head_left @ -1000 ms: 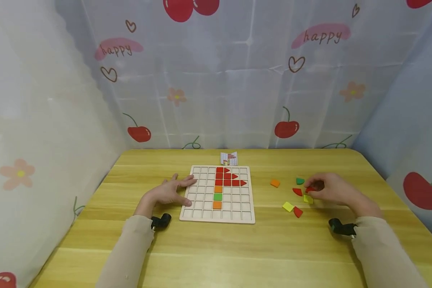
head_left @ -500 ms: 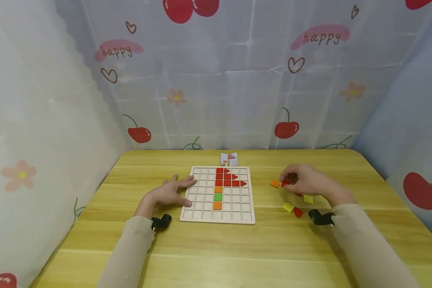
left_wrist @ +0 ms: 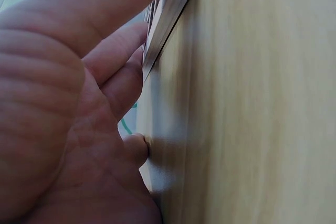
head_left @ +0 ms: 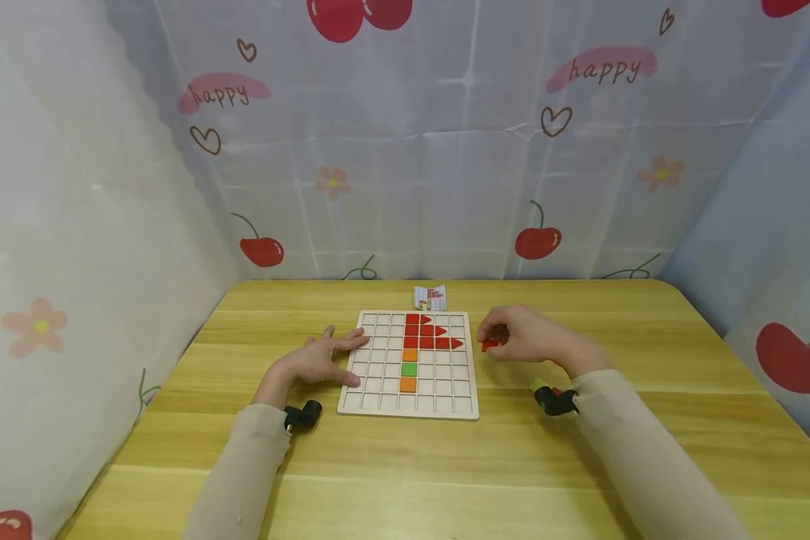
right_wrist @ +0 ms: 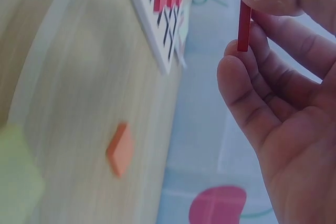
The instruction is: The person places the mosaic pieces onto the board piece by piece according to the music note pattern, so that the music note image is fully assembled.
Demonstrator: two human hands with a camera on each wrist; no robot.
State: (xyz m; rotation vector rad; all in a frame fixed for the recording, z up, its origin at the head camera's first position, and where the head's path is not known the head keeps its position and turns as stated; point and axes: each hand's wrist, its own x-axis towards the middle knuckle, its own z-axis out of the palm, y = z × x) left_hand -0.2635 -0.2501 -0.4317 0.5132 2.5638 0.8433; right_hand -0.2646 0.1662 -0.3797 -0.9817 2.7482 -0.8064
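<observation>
The left hand, fingers apart, touches the grid board at the head view's lower centre, likely steadying it; just right of the board, the right hand clamps a red piece between fingers and thumb, presumably for control.

Left hand: fingers spread, thumb touching the left edge of the board
Right hand: pinches a red piece just right of the board
Board: red tiles in three pointed rows, then an orange tile, a green tile and a second orange tile in one column
Card: small, printed, just beyond the board
Curtain: cherries, hearts, flowers
</observation>
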